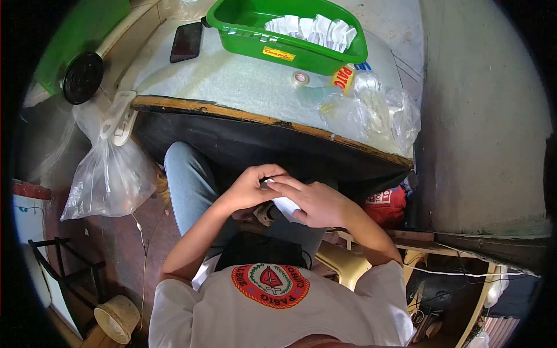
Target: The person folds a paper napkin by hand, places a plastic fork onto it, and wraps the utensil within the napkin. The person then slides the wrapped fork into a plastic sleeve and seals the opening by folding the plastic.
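My left hand (249, 188) and my right hand (319, 203) meet above my lap, in front of the table edge. Both are closed around a small white folded piece (286, 207), which looks like thin paper or plastic. The fingers cover much of it, so its exact kind does not show. My left fingers pinch its upper end, while the right fingers and thumb lie over its other side. On the table, a green plastic tub (284, 40) contains several similar white folded pieces (319, 30), gathered toward its right end.
A dark phone (186, 42) lies left of the tub. A tape roll (300, 78) and clear plastic bags (371, 110) sit near the table's right side. From a white clip (123, 119) at the left corner hangs a plastic bag (107, 180). A pail (118, 319) stands on the floor.
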Available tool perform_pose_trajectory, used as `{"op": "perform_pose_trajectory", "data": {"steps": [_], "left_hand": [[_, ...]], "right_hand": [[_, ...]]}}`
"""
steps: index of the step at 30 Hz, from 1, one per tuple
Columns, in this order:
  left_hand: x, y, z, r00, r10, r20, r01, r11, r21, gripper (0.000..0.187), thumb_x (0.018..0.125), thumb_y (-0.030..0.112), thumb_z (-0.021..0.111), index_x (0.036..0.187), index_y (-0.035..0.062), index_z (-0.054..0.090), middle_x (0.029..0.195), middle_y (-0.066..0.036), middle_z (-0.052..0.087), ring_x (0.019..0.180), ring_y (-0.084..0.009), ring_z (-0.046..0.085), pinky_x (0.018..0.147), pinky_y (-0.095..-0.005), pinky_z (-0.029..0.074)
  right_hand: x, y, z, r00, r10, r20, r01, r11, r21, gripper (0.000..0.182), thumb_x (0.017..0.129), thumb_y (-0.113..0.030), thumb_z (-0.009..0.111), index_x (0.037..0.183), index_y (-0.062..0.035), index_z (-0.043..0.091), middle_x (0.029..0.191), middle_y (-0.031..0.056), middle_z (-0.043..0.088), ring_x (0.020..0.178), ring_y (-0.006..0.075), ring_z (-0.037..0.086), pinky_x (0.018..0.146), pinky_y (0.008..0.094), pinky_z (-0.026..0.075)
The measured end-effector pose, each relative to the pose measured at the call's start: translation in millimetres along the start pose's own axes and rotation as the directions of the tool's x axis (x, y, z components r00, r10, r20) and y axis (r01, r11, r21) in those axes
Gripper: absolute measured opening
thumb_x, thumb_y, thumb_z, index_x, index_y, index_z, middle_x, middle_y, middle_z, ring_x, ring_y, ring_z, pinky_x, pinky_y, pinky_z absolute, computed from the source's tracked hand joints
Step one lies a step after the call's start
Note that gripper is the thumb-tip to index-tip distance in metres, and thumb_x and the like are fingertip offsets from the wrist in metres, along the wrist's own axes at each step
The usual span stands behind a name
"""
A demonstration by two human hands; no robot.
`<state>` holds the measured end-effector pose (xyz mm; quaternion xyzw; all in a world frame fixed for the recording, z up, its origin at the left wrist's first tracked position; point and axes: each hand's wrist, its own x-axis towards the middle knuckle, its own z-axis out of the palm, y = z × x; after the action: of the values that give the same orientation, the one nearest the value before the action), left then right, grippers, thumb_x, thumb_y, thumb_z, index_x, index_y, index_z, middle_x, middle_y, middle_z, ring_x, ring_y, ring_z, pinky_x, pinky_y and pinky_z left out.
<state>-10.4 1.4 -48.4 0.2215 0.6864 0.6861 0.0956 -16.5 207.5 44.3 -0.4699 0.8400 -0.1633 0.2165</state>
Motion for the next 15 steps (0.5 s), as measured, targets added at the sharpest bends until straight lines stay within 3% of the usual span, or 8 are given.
{"op": "perform_pose_trajectory", "data": {"steps": [2,6,8,12,15], "left_hand": [[-1.6,-3.6,1.1,0.997,-0.055,0.057,0.061,0.992,-0.111,0.013,0.081,0.002,0.075,0.091,0.0002,0.066,0.084,0.0,0.064,0.081,-0.0054,0.056,0.072,-0.0236,0.046],[-4.3,-1.2,-1.8,0.989,-0.092,0.119,0.108,0.985,-0.134,0.01,0.082,0.003,0.074,0.088,0.0006,0.066,0.08,0.001,0.063,0.079,-0.0044,0.055,0.07,-0.0232,0.045],[-4.9,2.3,-1.7,0.979,-0.171,0.114,0.189,0.967,-0.172,0.01,0.083,0.005,0.074,0.084,0.0003,0.065,0.075,0.003,0.062,0.076,-0.0021,0.053,0.067,-0.0226,0.045],[-7.5,-9.3,-0.8,0.972,-0.207,0.107,0.225,0.952,-0.206,0.007,0.083,0.002,0.073,0.085,-0.0005,0.068,0.079,0.001,0.066,0.076,-0.0032,0.056,0.068,-0.0216,0.046],[-7.7,-4.3,-0.1,0.97,-0.241,0.024,0.238,0.931,-0.278,0.014,0.084,0.005,0.074,0.098,0.0015,0.073,0.088,-0.003,0.071,0.082,-0.0046,0.061,0.075,-0.0223,0.051]], "right_hand": [[-2.2,-6.4,-3.7,1.0,-0.02,0.004,0.02,1.0,0.013,0.07,0.074,-0.002,0.065,0.139,-0.004,0.038,0.143,0.0132,0.041,0.08,0.0381,0.067,0.067,0.0466,0.056],[-3.9,-4.2,2.1,0.999,-0.032,0.015,0.031,0.999,0.019,0.074,0.074,-0.001,0.064,0.142,-0.0047,0.036,0.144,0.0125,0.04,0.078,0.0386,0.067,0.068,0.0465,0.056],[-3.8,-3.2,5.2,0.998,0.029,0.058,-0.032,0.999,0.042,0.077,0.076,-0.005,0.065,0.147,-0.0118,0.034,0.15,0.0074,0.037,0.088,0.0371,0.067,0.075,0.0451,0.057],[-4.5,-9.2,-0.9,0.999,0.025,0.043,-0.029,0.996,0.085,0.08,0.076,-0.004,0.065,0.148,-0.0128,0.031,0.152,0.0081,0.033,0.091,0.0383,0.066,0.076,0.0454,0.057],[-4.3,-7.4,1.3,0.995,0.092,-0.035,-0.088,0.99,0.113,0.087,0.074,-0.006,0.068,0.15,-0.0165,0.025,0.157,0.0153,0.02,0.1,0.0407,0.065,0.078,0.0442,0.058]]}}
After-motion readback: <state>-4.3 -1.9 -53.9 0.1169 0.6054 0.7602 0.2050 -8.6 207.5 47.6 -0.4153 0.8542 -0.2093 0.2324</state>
